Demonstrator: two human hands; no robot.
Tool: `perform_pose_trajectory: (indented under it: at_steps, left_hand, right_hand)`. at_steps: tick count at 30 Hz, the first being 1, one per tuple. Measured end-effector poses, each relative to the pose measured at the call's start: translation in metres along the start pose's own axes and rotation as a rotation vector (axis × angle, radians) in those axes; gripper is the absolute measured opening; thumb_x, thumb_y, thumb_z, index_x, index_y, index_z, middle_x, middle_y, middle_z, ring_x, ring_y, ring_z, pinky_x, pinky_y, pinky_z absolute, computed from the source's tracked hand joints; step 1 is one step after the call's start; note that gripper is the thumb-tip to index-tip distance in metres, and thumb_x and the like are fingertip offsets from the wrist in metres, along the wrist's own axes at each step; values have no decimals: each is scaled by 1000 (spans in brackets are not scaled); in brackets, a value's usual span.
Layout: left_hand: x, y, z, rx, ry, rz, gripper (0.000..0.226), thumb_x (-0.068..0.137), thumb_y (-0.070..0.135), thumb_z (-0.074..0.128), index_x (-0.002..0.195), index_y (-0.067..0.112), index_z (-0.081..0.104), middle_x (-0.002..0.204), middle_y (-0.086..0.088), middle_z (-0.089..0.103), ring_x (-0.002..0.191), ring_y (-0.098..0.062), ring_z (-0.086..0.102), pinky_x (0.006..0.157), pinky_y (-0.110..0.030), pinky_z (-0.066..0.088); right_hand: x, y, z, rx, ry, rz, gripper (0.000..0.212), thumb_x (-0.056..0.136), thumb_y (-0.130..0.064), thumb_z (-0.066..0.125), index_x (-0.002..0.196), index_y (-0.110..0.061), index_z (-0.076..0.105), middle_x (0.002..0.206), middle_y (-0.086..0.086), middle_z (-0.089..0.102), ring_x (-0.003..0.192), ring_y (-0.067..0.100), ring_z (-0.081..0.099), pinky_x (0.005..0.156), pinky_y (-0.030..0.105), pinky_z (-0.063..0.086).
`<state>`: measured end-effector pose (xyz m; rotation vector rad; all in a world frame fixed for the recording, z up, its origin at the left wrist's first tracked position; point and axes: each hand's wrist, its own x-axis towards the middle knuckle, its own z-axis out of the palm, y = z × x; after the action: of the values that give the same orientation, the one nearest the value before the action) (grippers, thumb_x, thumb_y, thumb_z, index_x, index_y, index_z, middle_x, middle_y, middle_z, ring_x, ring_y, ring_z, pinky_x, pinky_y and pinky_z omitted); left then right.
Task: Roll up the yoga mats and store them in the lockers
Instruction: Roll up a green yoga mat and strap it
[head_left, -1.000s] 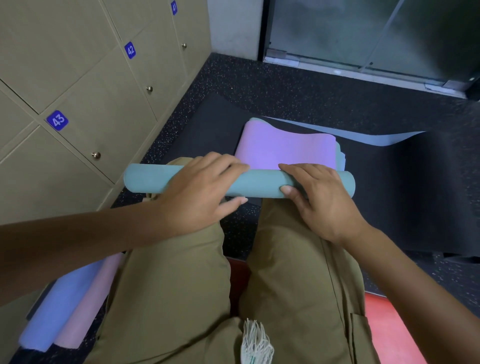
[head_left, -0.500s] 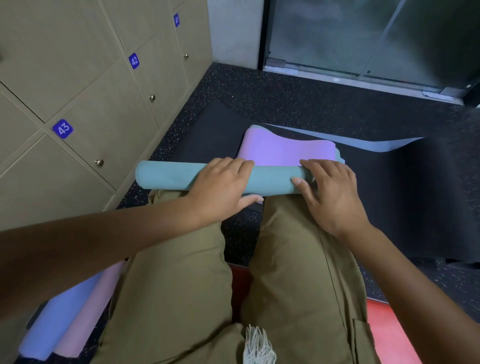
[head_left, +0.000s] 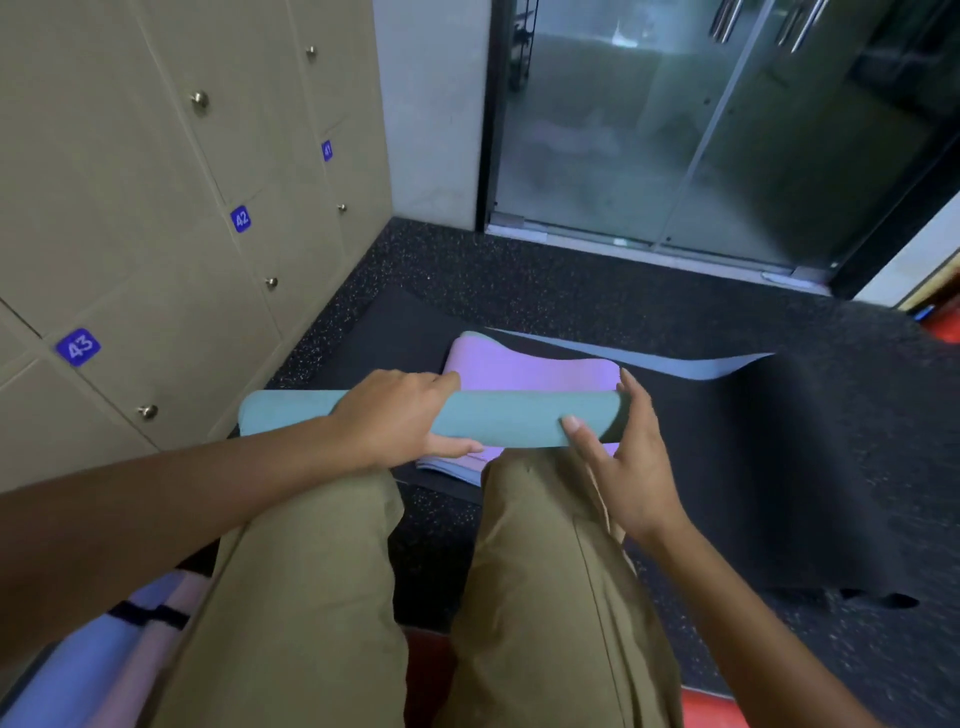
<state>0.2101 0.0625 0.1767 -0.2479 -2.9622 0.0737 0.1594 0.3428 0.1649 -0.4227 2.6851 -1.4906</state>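
Observation:
A teal yoga mat roll (head_left: 519, 418) lies crosswise just past my knees, with its purple unrolled part (head_left: 524, 369) stretching away on the floor. My left hand (head_left: 400, 415) grips the roll near its middle, fingers curled over the top and thumb underneath. My right hand (head_left: 618, 457) cups the roll's right end, thumb on the front and fingers behind it. Closed beige lockers (head_left: 171, 270) numbered 41, 42 and 43 line the wall on the left.
A black mat (head_left: 810, 457) covers the speckled floor under and right of the roll, with a light blue mat edge (head_left: 691, 364) showing beyond. Rolled blue and pink mats (head_left: 104, 660) lie by my left thigh. A glass door (head_left: 701, 130) stands ahead. I sit on something red (head_left: 711, 709).
The roll has travelled forward over the purple mat. My right hand slid from the top of the roll to its right end. The camera tilted up.

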Motion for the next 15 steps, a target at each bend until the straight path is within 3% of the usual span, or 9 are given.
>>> perform_pose_trajectory:
  at_steps: [4,7,9,15]
  left_hand:
    - [19,-14,-22,-136,-50,-16,74,69,95,43,106,31,50,95,9,65,85,-22,62,67,-36,36]
    - [30,-22,-36,-296,-53,-16,74,63,101,40,102,38,43,90,13,61,81,-17,58,68,-37,39]
    - [35,-24,-43,-371,-44,-8,72,60,100,50,101,41,42,91,14,62,83,-17,58,70,-38,42]
    - [35,-6,-60,-587,-16,36,60,63,83,69,101,43,46,89,22,62,82,-3,59,67,-29,44]
  right_hand:
    - [9,-22,-23,308,38,-26,53,94,-26,72,143,-30,51,138,-11,58,117,-9,56,94,15,48]
    - [12,-41,-44,417,66,-92,54,90,-21,77,139,-32,57,135,-11,64,125,3,59,102,32,50]
    - [9,-58,-55,428,89,-129,57,86,-20,81,137,-32,59,134,-9,65,122,12,63,101,40,53]
    - [-8,-105,-62,454,172,-232,61,69,-15,92,123,-29,68,113,-12,72,106,11,68,90,26,55]
